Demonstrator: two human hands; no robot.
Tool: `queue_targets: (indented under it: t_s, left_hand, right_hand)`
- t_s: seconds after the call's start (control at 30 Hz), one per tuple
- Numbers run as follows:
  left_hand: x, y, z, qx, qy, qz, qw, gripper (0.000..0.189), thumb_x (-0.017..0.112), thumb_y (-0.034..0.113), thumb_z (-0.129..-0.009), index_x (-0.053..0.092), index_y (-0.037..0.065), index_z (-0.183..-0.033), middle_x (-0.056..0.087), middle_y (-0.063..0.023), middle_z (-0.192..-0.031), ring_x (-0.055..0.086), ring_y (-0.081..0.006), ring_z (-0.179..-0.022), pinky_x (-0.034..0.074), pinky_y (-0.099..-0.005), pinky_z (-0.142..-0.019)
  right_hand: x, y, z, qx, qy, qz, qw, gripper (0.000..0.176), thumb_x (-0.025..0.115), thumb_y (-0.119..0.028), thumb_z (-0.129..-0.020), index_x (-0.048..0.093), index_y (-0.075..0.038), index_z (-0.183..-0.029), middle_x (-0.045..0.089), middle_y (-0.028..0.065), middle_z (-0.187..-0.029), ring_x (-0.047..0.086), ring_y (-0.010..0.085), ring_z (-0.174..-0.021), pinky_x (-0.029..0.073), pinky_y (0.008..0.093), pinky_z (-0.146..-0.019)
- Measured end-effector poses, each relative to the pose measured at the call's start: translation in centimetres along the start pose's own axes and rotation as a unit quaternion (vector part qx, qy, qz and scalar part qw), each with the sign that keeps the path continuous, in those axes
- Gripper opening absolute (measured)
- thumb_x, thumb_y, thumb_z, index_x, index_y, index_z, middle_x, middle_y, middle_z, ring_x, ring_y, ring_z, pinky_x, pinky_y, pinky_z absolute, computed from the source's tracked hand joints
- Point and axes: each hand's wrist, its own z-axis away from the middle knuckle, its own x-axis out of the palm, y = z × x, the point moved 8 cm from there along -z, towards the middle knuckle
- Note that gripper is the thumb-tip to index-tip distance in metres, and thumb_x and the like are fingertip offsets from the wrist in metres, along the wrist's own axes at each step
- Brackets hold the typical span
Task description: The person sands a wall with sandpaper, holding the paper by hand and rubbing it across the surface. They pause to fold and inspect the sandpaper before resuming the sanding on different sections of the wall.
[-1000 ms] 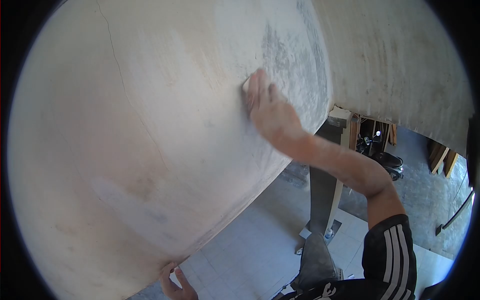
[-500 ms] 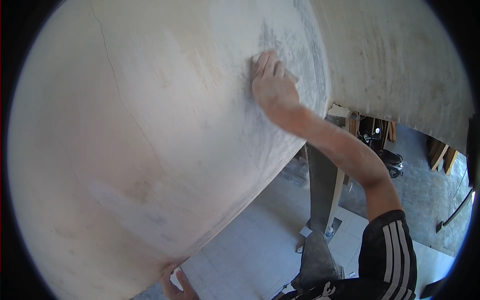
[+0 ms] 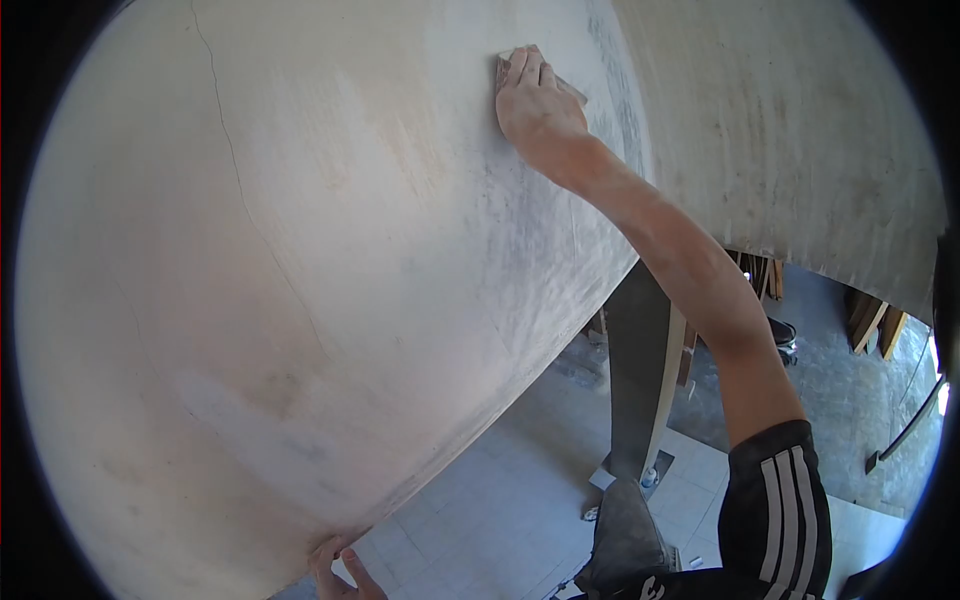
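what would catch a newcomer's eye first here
A huge pale curved surface fills the left and centre, with a thin crack running down its upper left. At the top, the right hand holds a small pad against it, while the left hand touches its bottom edge.

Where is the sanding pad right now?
Head view, top centre: the pad lies flat under the right hand, pressed against the big curved panel, close to the panel's right edge.

Right hand [image 3: 537,110] higher up the surface [image 3: 300,250]
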Motion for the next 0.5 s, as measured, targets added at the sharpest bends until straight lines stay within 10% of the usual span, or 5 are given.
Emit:
queue_targets:
  t_s: [0.23,0.37,0.5]
  left_hand:
    - [-0.2,0.3,-0.1,0.01,-0.008,0.013,1.0,0.017,0.064,0.011,-0.091,0.064,-0.003,-0.1,0.067,-0.0184,-0.097,0.064,-0.0317,-0.09,0.05,-0.0414,-0.084]
    - [-0.7,1.7,0.2,0.032,0.004,-0.084,0.996,0.016,0.064,0.01,-0.091,0.064,-0.002,-0.1,0.069,-0.0178,-0.098,0.065,-0.0313,-0.09,0.05,-0.0414,-0.084]
    - [-0.5,0.2,0.2,0.028,0.007,0.018,0.999,0.014,0.063,0.009,-0.091,0.064,-0.002,-0.1,0.069,-0.0177,-0.099,0.065,-0.0316,-0.09,0.05,-0.0413,-0.085]
  right_hand:
    - [-1.5,-2.8,1.5,-0.052,0.05,0.02,0.997,0.054,0.052,-0.005,-0.089,0.035,0.019,-0.134,0.039,0.0377,-0.138,0.046,0.0421,-0.129,0.04,0.0375,-0.109]
    - [-2.3,-1.7,-0.1,-0.031,-0.098,0.033,0.994,0.054,0.053,-0.003,-0.088,0.034,0.023,-0.132,0.039,0.0388,-0.137,0.046,0.0418,-0.129,0.039,0.0382,-0.109]
    - [-2.7,-5.2,3.2,-0.098,0.067,-0.066,0.991,0.056,0.054,-0.002,-0.088,0.031,0.024,-0.133,0.037,0.04,-0.139,0.04,0.045,-0.133,0.036,0.0397,-0.112]
